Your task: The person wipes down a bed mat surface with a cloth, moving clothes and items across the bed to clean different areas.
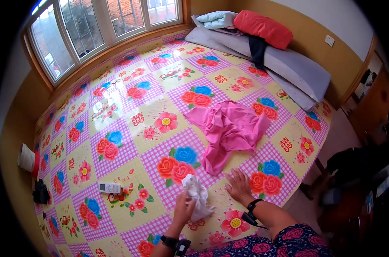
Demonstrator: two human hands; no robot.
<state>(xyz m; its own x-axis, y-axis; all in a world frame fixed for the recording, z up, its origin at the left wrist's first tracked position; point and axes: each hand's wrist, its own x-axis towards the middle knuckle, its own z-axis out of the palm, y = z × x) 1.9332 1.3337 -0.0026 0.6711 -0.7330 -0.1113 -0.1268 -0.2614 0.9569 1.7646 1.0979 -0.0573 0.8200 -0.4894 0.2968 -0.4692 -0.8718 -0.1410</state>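
Note:
My left hand (pixel 184 207) is closed on a crumpled white cloth (pixel 197 196) just above the flowered plastic cover (pixel 151 150). Flat on the cover near its front edge rests my right hand (pixel 238 186), fingers spread and holding nothing. Beyond it lies a rumpled pink garment (pixel 233 130), apart from both hands. A white remote control (pixel 109 188) lies to the left of my left hand.
Folded grey padding (pixel 288 68) lies at the back right, with a red bundle (pixel 263 29) and a light blue folded cloth (pixel 217 19) on top. A white roll (pixel 27 159) and a black object (pixel 41 192) sit at the left edge. Windows (pixel 96 25) line the back.

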